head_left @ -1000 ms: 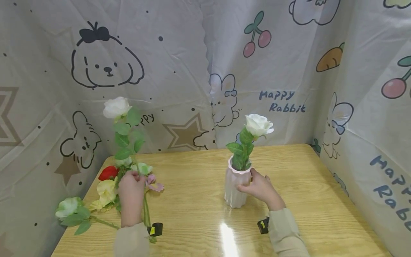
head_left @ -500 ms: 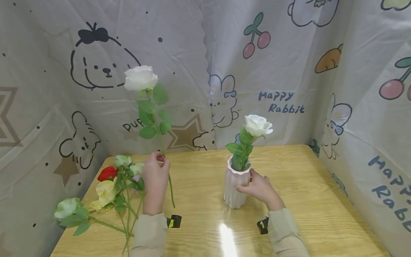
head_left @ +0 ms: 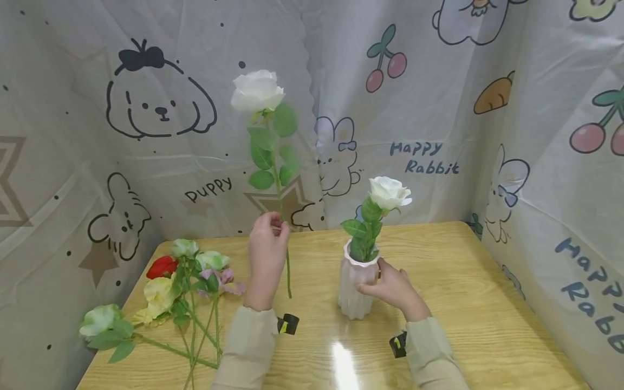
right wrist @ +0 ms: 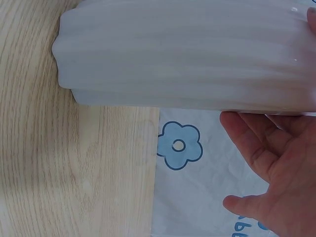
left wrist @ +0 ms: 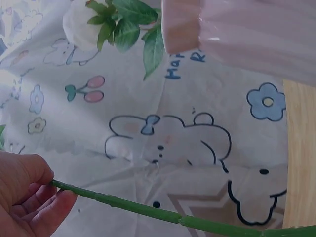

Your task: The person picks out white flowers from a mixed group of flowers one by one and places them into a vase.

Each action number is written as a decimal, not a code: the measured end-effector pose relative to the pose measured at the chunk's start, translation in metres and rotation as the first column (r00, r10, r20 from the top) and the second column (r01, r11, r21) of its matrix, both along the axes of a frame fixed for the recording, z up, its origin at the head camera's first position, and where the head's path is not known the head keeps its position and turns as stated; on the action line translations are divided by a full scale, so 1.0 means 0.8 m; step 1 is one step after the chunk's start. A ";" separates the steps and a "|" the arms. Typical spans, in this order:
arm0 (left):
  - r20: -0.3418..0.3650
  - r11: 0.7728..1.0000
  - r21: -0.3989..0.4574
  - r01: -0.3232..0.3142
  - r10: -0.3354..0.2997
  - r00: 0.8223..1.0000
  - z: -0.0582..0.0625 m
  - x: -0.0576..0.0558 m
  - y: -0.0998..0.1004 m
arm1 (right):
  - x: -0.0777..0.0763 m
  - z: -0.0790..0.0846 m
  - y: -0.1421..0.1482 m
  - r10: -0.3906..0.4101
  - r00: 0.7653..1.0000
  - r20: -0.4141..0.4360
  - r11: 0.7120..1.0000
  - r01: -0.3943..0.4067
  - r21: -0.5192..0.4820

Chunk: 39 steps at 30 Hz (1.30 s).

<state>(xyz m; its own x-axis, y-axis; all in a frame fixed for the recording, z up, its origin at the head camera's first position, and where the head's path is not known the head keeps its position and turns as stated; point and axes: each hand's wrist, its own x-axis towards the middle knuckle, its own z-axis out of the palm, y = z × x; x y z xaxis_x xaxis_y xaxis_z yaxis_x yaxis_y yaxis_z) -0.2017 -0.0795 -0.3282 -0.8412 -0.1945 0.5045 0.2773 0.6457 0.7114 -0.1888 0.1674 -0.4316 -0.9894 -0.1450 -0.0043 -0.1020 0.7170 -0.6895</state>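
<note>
My left hand [head_left: 267, 261] pinches the green stem of a white rose [head_left: 258, 92] between thumb and fingers. The rose stands upright above the table, its bare stem end hanging below the hand. In the left wrist view the stem [left wrist: 143, 210] runs out from the fingertips to the lower right. My right hand [head_left: 397, 290] holds a pale pink fluted vase [head_left: 355, 295] near its rim, thumb across the front and fingers along the side. Another white rose [head_left: 389, 193] stands in the vase, its lower stem hidden inside. The vase stands upright on the table.
Several flowers lie at the table's left: a red one [head_left: 162, 266], a yellow one [head_left: 160, 297], a purple one [head_left: 224, 280] and pale green ones, including a green rose [head_left: 99, 320]. A printed curtain [head_left: 195, 162] encloses the wooden table [head_left: 453, 271].
My left hand has lifted the white rose from among the lying flowers and carried it up and right, toward the vase. The right hand keeps its hold on the vase.
</note>
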 end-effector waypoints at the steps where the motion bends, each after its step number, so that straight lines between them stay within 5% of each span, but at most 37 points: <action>1: -0.019 1.000 0.006 0.006 -0.006 1.000 0.003 -0.001 0.005 | 0.000 0.000 0.000 0.001 1.000 0.000 1.000 -0.001 -0.002; 8: -0.185 0.997 0.007 0.072 -0.070 0.980 0.019 -0.008 0.034 | 0.001 0.000 0.000 0.000 1.000 -0.004 1.000 0.000 -0.001; 16: -0.236 0.989 0.040 0.143 -0.130 0.963 0.051 -0.005 0.069 | 0.002 0.000 0.000 0.003 1.000 -0.012 1.000 -0.003 0.003; 31: -0.457 0.961 0.078 0.265 -0.201 0.866 0.094 0.005 0.112 | 0.003 0.006 0.000 0.012 1.000 -0.023 1.000 -0.012 0.005; 34: -0.447 0.951 0.102 0.293 -0.219 0.867 0.094 0.006 0.116 | 0.003 0.007 0.000 0.018 0.999 -0.026 1.000 -0.018 0.003; 39: -0.321 0.945 0.111 0.307 -0.258 0.911 0.074 0.005 0.123 | 0.003 0.007 0.000 0.011 1.000 -0.013 1.000 -0.010 0.011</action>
<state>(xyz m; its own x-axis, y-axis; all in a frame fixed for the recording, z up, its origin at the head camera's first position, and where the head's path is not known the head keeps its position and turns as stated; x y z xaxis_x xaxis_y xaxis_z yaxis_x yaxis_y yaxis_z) -0.1980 0.0190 -0.2692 -0.6873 -0.0673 0.7233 0.6466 0.3970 0.6514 -0.1861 0.1671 -0.4263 -0.9878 -0.1553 0.0073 -0.1187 0.7230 -0.6805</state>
